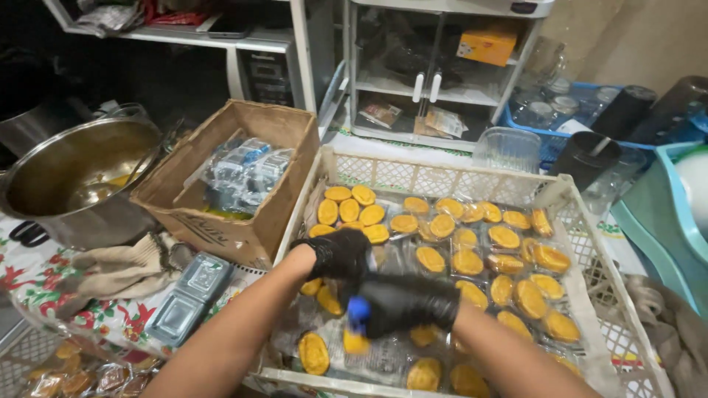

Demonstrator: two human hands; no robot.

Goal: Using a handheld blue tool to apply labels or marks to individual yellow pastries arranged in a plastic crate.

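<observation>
At far left we see a steel pot, then a cardboard box. Our gloved left hand lies curled over wrapped yellow cakes in the white crate; the right hand pinches a blue-tipped tool.

Black gloves cover the left hand and right hand, which grips something blue and yellow. Golden-orange cakes in clear wrap fill a cream lattice crate. At nine o'clock, a white cloth printed with red flowers; beside it a brown cardboard box and silver steel pot. At three o'clock, a teal tub.
</observation>
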